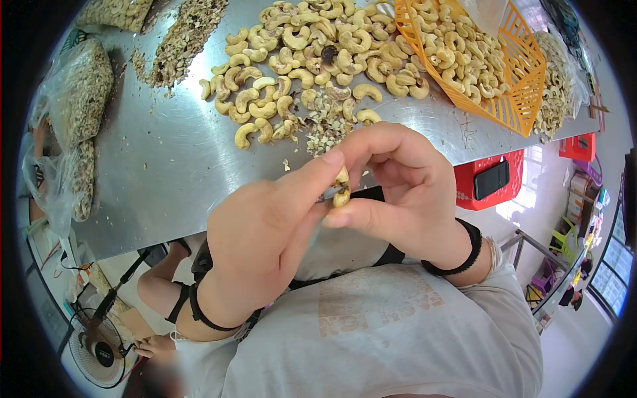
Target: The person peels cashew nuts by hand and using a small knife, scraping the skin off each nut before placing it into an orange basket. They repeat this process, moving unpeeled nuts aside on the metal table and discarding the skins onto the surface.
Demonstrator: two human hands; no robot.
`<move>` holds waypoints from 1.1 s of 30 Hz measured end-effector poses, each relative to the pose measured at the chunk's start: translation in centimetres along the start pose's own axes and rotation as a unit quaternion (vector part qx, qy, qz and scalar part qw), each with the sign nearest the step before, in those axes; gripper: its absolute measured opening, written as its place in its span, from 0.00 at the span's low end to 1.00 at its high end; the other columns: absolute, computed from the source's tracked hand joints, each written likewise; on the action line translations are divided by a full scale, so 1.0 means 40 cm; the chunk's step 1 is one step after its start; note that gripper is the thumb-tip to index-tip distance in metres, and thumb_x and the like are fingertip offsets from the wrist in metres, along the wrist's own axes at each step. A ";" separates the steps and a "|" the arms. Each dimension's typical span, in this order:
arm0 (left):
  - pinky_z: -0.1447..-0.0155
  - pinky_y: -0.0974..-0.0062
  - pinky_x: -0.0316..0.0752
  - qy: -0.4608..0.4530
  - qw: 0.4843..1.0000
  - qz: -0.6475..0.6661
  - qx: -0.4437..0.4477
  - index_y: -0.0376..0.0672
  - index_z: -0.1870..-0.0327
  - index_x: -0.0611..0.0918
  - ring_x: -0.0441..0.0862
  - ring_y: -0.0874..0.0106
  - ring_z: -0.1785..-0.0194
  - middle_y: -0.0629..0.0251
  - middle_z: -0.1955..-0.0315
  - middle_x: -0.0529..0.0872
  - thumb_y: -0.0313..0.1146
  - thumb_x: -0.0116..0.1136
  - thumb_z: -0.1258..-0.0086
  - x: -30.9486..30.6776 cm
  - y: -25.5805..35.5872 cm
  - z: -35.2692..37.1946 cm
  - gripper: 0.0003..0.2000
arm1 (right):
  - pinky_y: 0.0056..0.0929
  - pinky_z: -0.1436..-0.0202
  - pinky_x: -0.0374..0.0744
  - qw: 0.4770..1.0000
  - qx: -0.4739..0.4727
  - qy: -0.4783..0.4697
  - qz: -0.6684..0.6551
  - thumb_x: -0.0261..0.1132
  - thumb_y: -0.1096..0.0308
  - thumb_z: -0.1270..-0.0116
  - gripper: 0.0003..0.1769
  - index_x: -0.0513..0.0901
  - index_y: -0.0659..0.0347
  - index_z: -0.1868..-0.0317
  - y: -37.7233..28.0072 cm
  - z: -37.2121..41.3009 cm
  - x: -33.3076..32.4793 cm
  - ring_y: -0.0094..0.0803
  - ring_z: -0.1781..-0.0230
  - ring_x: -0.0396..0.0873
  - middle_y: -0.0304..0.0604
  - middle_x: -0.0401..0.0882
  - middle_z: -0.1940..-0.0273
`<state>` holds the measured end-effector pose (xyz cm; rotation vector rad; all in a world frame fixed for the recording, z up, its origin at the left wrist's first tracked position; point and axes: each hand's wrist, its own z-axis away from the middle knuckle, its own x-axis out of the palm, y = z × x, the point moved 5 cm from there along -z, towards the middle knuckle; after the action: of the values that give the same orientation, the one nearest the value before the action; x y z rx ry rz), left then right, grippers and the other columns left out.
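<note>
A single cashew (342,189) with a dark spot is pinched between the thumb and fingers of my right hand (405,179). My left hand (265,219) is closed round a small tool (328,194), whose grey metal tip touches the cashew; its handle is hidden in the fingers. Both hands are close together over the near edge of the metal table (166,192). Just beyond them are a heap of small nut fragments (327,123) and a large pile of whole cashews (298,43).
An orange basket (524,99) of cashews stands at the back right, beside a bag (554,79) of pieces. Plastic bags (89,93) of fragments lie at left. A phone (492,180) rests on a red stool (468,189). A fan (99,348) and another person's hand (154,345) are lower left.
</note>
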<state>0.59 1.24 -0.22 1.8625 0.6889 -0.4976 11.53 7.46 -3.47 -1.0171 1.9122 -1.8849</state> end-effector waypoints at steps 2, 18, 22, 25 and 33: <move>0.75 0.76 0.66 -0.011 0.999 -0.031 -0.006 0.42 0.49 0.70 0.74 0.70 0.76 0.64 0.69 0.80 0.19 0.56 0.52 -0.003 0.001 0.003 0.24 | 0.18 0.63 0.70 1.000 0.008 0.009 -0.003 0.69 0.75 0.56 0.20 0.72 0.65 0.61 0.003 0.000 -0.001 0.20 0.68 0.70 0.37 0.72 0.66; 0.63 0.87 0.66 -0.200 0.826 0.446 -0.280 0.30 0.42 0.54 0.74 0.79 0.68 0.57 0.69 0.80 0.26 0.52 0.41 -0.004 -0.043 0.018 0.28 | 0.21 0.67 0.69 0.991 0.063 -0.060 0.099 0.70 0.70 0.60 0.16 0.75 0.59 0.69 -0.019 -0.009 0.005 0.23 0.75 0.70 0.33 0.73 0.75; 0.63 0.86 0.67 -0.207 0.844 0.422 -0.260 0.30 0.42 0.54 0.75 0.79 0.68 0.56 0.69 0.80 0.26 0.51 0.41 -0.001 -0.046 0.023 0.28 | 0.19 0.68 0.67 0.984 0.046 -0.088 0.146 0.71 0.72 0.61 0.18 0.75 0.61 0.68 -0.036 -0.010 0.006 0.23 0.75 0.68 0.35 0.72 0.73; 0.62 0.85 0.67 -0.203 0.898 0.356 -0.159 0.30 0.43 0.55 0.75 0.78 0.67 0.55 0.69 0.80 0.23 0.49 0.41 -0.006 -0.037 0.011 0.26 | 0.18 0.69 0.66 0.978 0.030 -0.110 0.172 0.72 0.74 0.62 0.20 0.75 0.64 0.66 -0.038 -0.012 0.006 0.21 0.73 0.66 0.36 0.72 0.69; 0.75 0.80 0.68 -0.120 0.992 0.000 -0.032 0.42 0.53 0.73 0.75 0.71 0.78 0.62 0.70 0.80 0.22 0.55 0.53 -0.020 -0.014 0.006 0.21 | 0.17 0.69 0.66 0.979 0.012 -0.073 0.190 0.73 0.74 0.62 0.21 0.74 0.65 0.65 -0.027 -0.012 -0.002 0.21 0.73 0.65 0.38 0.72 0.67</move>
<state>-0.36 1.01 -0.20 1.7076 0.5357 -0.6791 11.59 7.96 -2.40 -0.6989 1.8391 -1.5699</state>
